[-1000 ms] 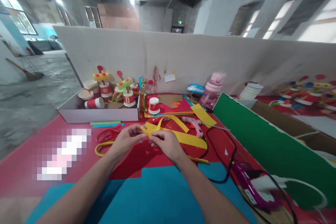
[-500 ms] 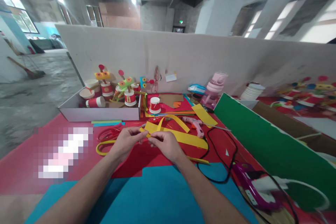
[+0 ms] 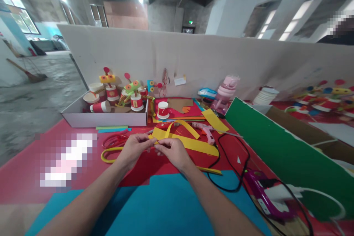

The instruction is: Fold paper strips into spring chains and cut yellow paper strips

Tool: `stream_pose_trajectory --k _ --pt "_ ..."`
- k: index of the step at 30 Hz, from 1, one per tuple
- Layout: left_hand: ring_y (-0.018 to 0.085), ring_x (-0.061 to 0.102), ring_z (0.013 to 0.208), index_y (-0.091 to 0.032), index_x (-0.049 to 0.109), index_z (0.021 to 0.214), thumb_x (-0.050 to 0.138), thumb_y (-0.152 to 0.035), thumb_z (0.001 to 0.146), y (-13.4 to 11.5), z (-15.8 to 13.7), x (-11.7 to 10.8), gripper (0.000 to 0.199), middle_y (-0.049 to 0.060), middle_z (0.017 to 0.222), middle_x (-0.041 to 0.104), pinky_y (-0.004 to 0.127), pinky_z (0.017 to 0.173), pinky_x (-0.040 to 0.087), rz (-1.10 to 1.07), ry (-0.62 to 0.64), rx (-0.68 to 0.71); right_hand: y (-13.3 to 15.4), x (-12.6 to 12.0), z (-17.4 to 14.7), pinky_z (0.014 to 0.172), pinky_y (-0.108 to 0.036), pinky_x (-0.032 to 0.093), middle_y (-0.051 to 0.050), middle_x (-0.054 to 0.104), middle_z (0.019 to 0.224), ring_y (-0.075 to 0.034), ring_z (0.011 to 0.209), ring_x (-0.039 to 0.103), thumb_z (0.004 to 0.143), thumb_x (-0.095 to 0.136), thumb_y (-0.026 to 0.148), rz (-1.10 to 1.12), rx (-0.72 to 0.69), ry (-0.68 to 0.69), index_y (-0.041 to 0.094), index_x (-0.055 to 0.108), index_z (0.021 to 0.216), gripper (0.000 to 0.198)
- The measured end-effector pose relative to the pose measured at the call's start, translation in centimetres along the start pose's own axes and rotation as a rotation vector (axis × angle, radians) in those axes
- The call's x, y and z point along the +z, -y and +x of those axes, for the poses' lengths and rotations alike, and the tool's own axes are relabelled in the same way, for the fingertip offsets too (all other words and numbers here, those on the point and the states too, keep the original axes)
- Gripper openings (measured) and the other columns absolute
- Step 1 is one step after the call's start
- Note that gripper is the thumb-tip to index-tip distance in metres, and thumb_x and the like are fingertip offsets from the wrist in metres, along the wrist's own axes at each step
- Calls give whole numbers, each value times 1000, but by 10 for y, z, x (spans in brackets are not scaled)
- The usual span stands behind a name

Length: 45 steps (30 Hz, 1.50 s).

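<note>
My left hand [image 3: 134, 149] and my right hand [image 3: 173, 151] meet over the red table, fingertips almost touching. Both pinch a narrow yellow paper strip [image 3: 188, 127]; a part of it seems to arch up behind my right hand, though the join is hidden by the fingers. Behind the hands lies a wider flat piece of yellow paper [image 3: 201, 146]. A yellow loop, like a scissor handle [image 3: 104, 155], rests left of my left hand. Beyond my right hand lies a pink glue gun [image 3: 207, 131]. Another folded yellow strip [image 3: 211, 170] is beside my right forearm.
Blue sheets [image 3: 171, 206] cover the near edge. A white box [image 3: 106, 120] holds paper-cup figures at back left; a paper cup [image 3: 163, 110] stands mid-back. On the right are a green board [image 3: 279, 155], a purple power strip [image 3: 265, 199] and black cable [image 3: 243, 177].
Both hands stay nearly in place, with the fingertips shifting very slightly on the yellow strip. The view has tilted a little. A dark, blurred shape shows more at the upper right edge.
</note>
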<state>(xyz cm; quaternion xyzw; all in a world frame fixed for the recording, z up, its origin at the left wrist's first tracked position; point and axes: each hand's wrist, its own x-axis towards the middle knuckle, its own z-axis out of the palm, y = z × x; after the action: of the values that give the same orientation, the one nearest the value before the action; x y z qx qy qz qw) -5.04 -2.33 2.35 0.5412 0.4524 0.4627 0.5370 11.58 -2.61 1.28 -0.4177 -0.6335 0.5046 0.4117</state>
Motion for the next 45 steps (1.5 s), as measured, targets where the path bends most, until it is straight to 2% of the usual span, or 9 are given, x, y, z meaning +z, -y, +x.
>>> stream_pose_trajectory --k 16,25,30,37,45 --pt "9 47 50 -13 67 59 77 -39 65 -3 0 2 28 1 52 59 22 52 38 -33 -11 -10 -4 -1 1 61 -25 48 -2 68 67 -14 60 62 77 66 39 48 -15 33 16 71 77 23" --pt "9 48 53 -13 73 67 74 -38 69 -3 -2 1 26 3 56 61 22 54 38 -99 7 20 -6 -1 2 63 -26 50 -2 69 71 -14 62 62 74 70 40 108 -8 15 16 72 84 26" --pt "9 47 54 -13 71 68 73 -38 70 -3 -2 2 26 2 59 60 22 54 37 -78 9 24 -4 -1 3 64 -26 51 -3 69 70 -14 62 62 73 70 43 147 28 13 15 72 81 29" --pt "10 47 56 -14 69 65 77 -36 66 1 -2 5 24 1 58 60 23 56 37 -11 -46 48 -1 -1 2 64 -26 51 -3 70 71 -14 62 62 71 71 44 129 40 -21 15 73 83 31" --pt "8 44 54 -15 65 60 75 -35 68 -1 0 0 25 -2 54 55 22 55 34 32 -126 104 -6 -4 4 61 -25 49 -5 71 71 -14 60 63 75 68 41 37 17 7 15 72 81 28"
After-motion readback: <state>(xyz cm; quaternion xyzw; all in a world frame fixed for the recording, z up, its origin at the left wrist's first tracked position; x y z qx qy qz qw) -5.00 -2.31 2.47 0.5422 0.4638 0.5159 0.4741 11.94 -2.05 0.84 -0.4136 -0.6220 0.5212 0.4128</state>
